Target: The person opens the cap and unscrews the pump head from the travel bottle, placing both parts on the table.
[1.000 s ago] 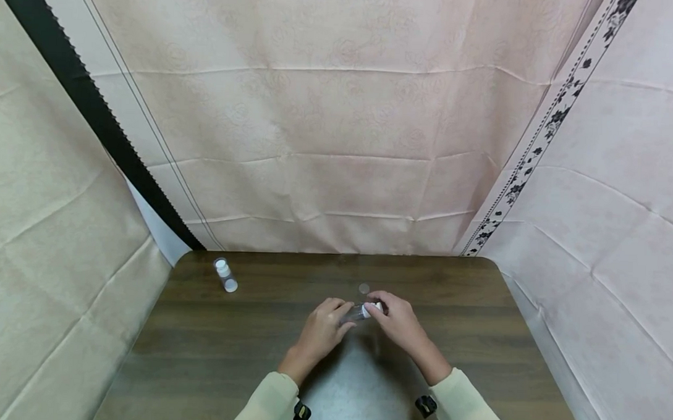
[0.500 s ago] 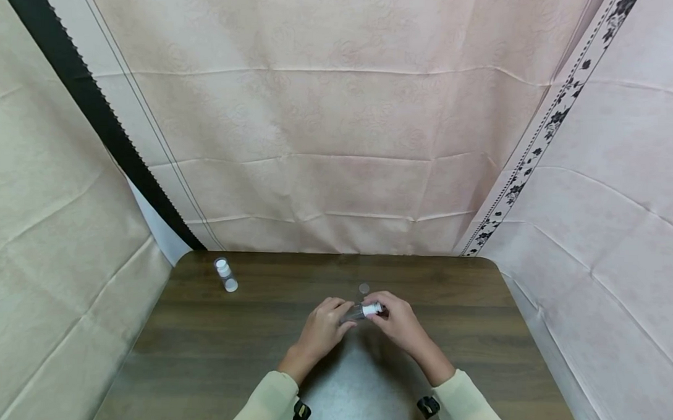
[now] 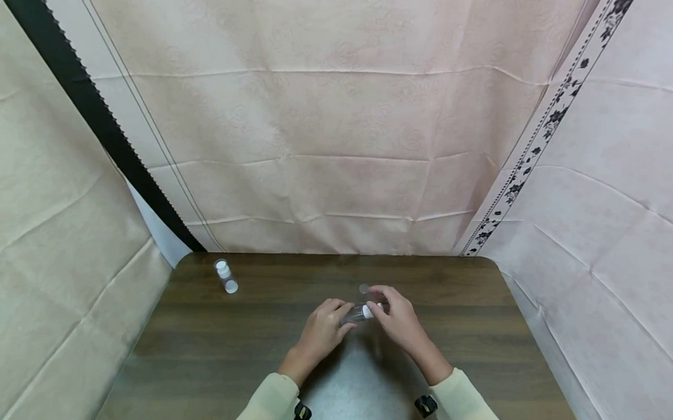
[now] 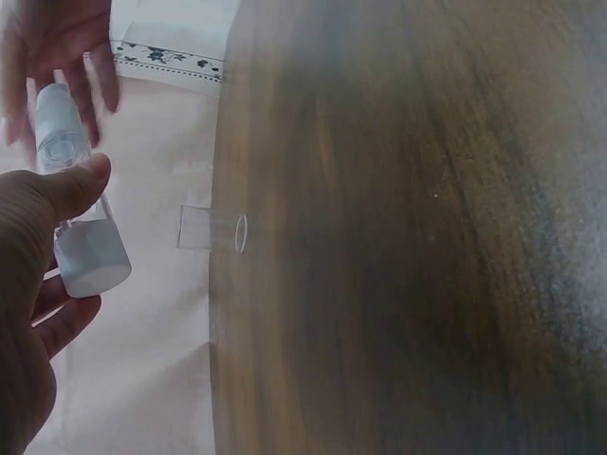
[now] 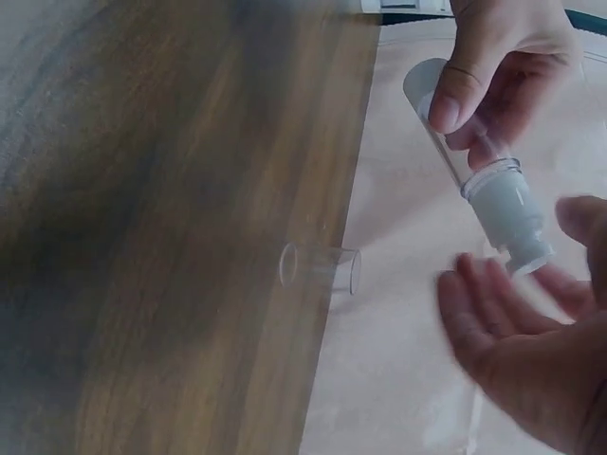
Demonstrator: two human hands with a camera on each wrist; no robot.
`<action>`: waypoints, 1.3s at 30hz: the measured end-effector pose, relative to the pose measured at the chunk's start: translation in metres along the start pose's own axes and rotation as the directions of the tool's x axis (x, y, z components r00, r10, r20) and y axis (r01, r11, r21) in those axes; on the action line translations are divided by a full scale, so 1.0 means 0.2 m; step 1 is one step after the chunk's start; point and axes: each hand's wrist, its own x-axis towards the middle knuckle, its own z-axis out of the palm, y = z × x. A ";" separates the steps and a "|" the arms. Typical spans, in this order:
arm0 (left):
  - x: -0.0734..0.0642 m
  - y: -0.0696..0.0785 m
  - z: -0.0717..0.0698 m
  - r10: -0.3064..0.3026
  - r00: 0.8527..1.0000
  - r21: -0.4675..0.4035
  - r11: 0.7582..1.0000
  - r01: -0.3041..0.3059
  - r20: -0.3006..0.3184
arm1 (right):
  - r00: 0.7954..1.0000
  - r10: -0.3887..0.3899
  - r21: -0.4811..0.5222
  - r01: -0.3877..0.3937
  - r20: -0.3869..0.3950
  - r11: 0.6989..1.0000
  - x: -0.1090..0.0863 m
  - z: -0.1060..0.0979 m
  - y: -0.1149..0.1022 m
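My left hand point(image 3: 321, 327) grips a small clear pump bottle point(image 4: 93, 258) by its body, thumb on one side and fingers on the other. The bottle is tilted, its white pump top point(image 5: 507, 210) pointing toward my right hand point(image 3: 397, 318). In the right wrist view the fingers of that hand are spread and slightly blurred around the pump end, with thumb and fingertips apart from it. Just beyond the hands, a clear cylindrical cap point(image 5: 321, 269) stands on the wooden table point(image 3: 209, 354).
Another small bottle with a white top point(image 3: 225, 276) is at the table's back left. A pale cloth point(image 3: 339, 142) hangs behind the back edge, with more cloth at both sides. Dark bands with cameras sit at both wrists.
My right hand's fingers shift around the pump top, first close on it, then lower with more white showing, now spread wider. The left hand and bottle stay nearly in place.
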 end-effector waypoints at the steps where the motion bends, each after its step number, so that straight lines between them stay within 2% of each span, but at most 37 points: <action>1: 0.00 0.00 0.00 0.001 1.000 0.000 1.000 -0.001 0.002 | 1.000 0.026 -0.025 -0.025 0.010 0.999 0.00 0.00 0.00; 4: 0.00 0.01 0.00 0.005 1.000 0.001 1.000 -0.005 0.001 | 0.994 0.090 -0.104 -0.083 0.065 0.991 0.01 0.01 0.00; 7: -0.01 0.01 0.01 0.011 1.000 -0.001 1.000 -0.011 -0.008 | 0.989 0.110 -0.121 -0.098 0.099 0.988 0.01 0.01 0.00; 21: -0.01 0.00 0.01 -0.022 1.000 -0.019 1.000 0.023 0.018 | 0.995 0.007 -0.098 0.002 0.096 0.995 -0.02 0.00 -0.01; 26: -0.01 0.00 0.02 -0.015 1.000 -0.032 0.999 0.015 0.004 | 0.996 -0.023 -0.049 0.028 0.089 0.998 -0.02 -0.01 -0.02; 30: -0.01 0.00 0.02 -0.007 1.000 -0.020 1.000 0.007 -0.009 | 0.998 -0.030 0.026 0.029 0.050 0.999 -0.02 -0.01 -0.02; 34: -0.01 0.00 0.02 -0.003 1.000 -0.005 1.000 0.003 -0.010 | 1.000 0.017 0.065 -0.016 -0.011 0.998 -0.01 -0.01 -0.01; 39: -0.01 0.01 0.01 0.001 1.000 0.003 1.000 -0.001 -0.014 | 0.990 0.140 -0.058 -0.140 0.005 0.988 0.01 -0.01 0.00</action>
